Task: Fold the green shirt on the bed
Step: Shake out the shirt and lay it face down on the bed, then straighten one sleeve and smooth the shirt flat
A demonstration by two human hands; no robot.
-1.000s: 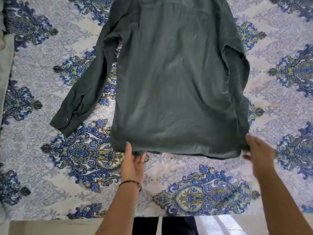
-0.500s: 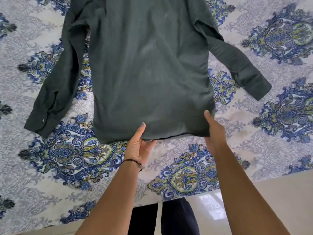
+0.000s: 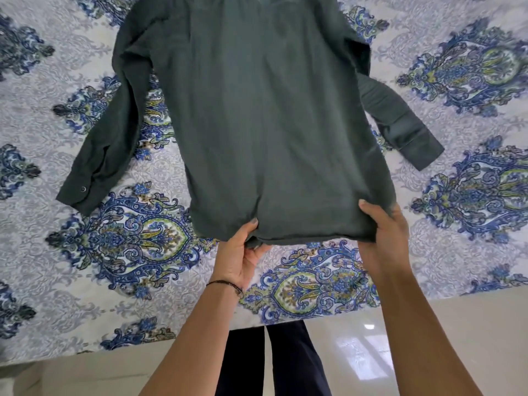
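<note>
The dark green shirt (image 3: 257,115) lies back-up on the patterned bed (image 3: 71,267), both long sleeves spread outward. Its left sleeve cuff (image 3: 81,192) shows a button; its right sleeve cuff (image 3: 420,150) points to the right. My left hand (image 3: 243,252) pinches the bottom hem left of centre, thumb on top of the cloth. Over at the hem's right corner, my right hand (image 3: 384,227) grips the fabric, which bunches a little there. The collar end is cut off by the top of the frame.
The bed's near edge (image 3: 171,342) runs across the lower frame, with glossy light floor (image 3: 443,338) beyond it. My dark trouser legs (image 3: 271,364) stand against the edge. A dark bracelet (image 3: 225,284) circles my left wrist.
Both hands went from hovering at the hem with fingers apart to closing on it. The right sleeve, which lay along the shirt's side, is now spread to the right.
</note>
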